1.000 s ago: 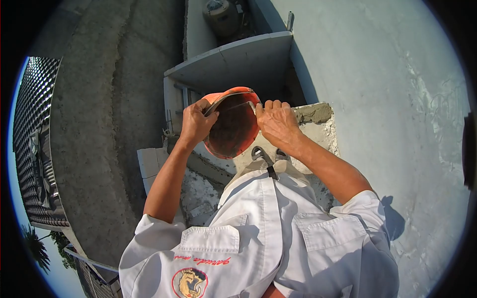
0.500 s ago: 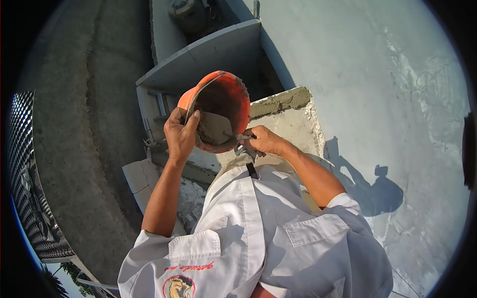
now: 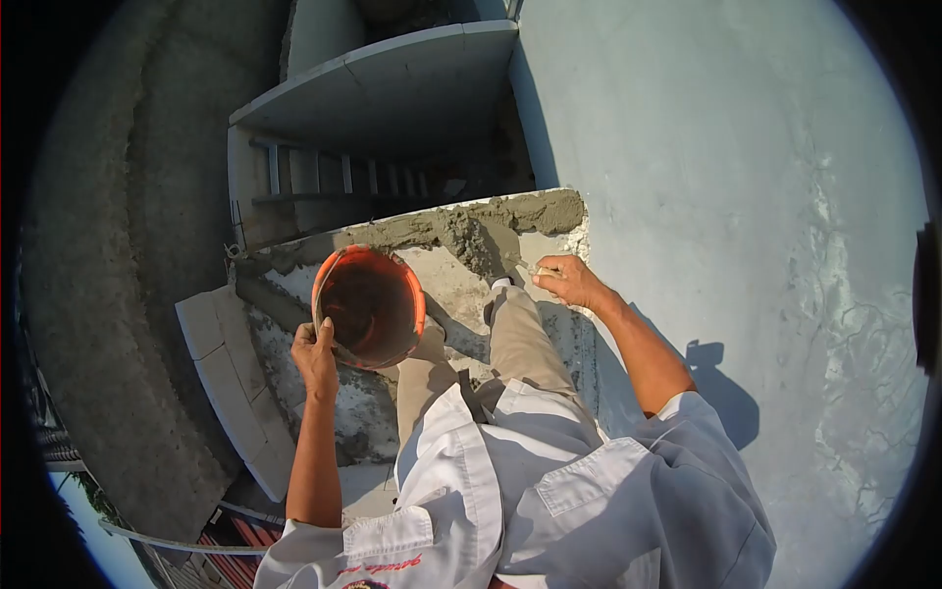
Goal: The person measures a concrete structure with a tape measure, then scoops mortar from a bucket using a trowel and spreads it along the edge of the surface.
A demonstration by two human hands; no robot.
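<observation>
My left hand [image 3: 316, 357] is closed on the near-left rim of an orange bucket [image 3: 419, 312], whose mouth tilts toward me. Grey mortar residue coats the bucket's dark inside. In my right hand [image 3: 572, 282] is the handle of a trowel [image 3: 501, 242], its blade pointing left and up. The blade touches a lumpy bed of wet mortar [image 3: 549, 210] that runs along the far edge of the ledge. Some mortar hangs in a thick heap beside the blade.
My legs [image 3: 525, 339] stand on the pale, mortar-stained ledge [image 3: 442, 270]. Beyond it drops a deep shaft with a ladder [image 3: 346, 174] inside. A smooth grey wall [image 3: 706, 177] rises on the right. Light blocks [image 3: 231, 368] edge the left, above a lower concrete strip [image 3: 88, 294].
The trowel has come out of the bucket and moved up to the mortar bed on the ledge. My left hand has lowered the bucket to the left. My view has shifted.
</observation>
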